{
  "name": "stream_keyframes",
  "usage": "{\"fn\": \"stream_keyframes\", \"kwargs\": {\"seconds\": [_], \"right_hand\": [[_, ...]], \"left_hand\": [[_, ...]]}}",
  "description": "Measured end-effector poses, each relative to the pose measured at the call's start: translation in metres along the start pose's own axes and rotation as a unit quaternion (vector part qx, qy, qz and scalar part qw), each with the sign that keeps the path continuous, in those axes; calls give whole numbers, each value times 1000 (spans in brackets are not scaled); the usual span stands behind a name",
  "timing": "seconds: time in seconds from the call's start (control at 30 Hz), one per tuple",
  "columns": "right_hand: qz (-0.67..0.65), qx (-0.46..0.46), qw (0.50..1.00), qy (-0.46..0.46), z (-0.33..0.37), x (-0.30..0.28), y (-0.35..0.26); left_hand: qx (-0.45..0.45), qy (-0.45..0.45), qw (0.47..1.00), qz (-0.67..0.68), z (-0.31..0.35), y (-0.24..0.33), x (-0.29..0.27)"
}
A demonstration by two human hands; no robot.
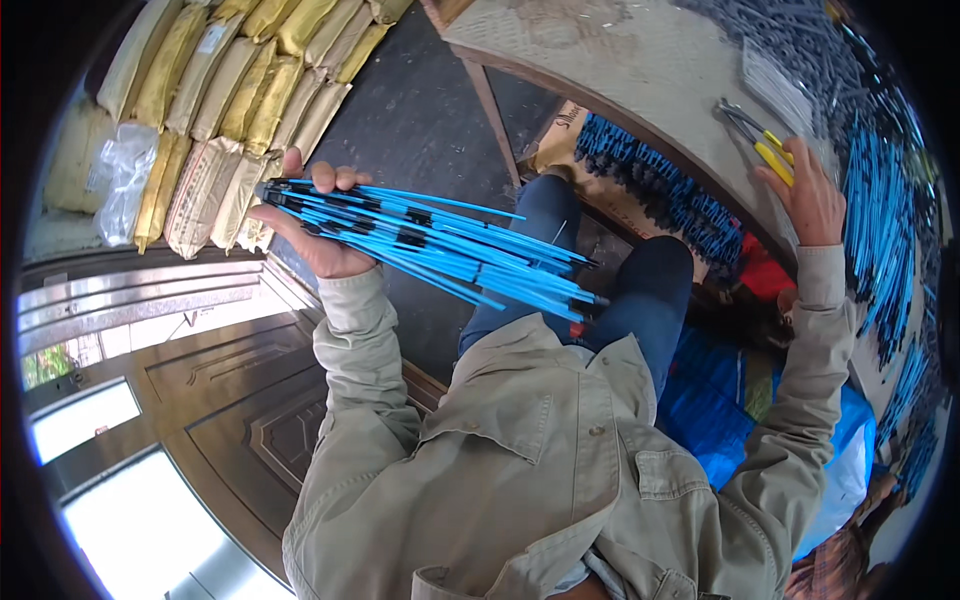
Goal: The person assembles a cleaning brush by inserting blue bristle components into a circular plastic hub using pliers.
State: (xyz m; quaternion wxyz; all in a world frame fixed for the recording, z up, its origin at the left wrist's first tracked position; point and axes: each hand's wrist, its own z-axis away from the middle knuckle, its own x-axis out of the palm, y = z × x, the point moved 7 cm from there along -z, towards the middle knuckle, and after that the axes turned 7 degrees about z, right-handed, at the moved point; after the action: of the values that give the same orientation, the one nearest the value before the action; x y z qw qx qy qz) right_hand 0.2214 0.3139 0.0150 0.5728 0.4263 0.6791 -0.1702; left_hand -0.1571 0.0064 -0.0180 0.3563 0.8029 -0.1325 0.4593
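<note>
My left hand (322, 220) is wrapped round one end of a bundle of thin blue rods (470, 255) with black fittings. The rods fan out to the right above my knees, and dark tips show on some far ends. At the table's edge on the right, my right hand (808, 198) has its thumb and fingers closed on the yellow handles of a pair of pliers (770, 150). The plier jaws point away from me over the tabletop (620, 50).
Blue rods (875, 230) and a heap of dark grey parts (790, 40) cover the table's right side. Under the table, a cardboard box (560, 145) holds more blue and black pieces. Stacked sacks (210, 100) stand far left, near a brown door (240, 410). Another person (840, 560) shows lower right.
</note>
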Motion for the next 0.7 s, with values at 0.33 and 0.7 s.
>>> {"fn": "stream_keyframes", "kwargs": {"seconds": [0.33,0.7], "right_hand": [[-573,-271,769,77,57,-35,-206],[-669,-264,691,68,68,-86,-218]], "left_hand": [[-148,183,945,229,70,-120,-112],[-293,120,688,654,127,-187,-9]]}}
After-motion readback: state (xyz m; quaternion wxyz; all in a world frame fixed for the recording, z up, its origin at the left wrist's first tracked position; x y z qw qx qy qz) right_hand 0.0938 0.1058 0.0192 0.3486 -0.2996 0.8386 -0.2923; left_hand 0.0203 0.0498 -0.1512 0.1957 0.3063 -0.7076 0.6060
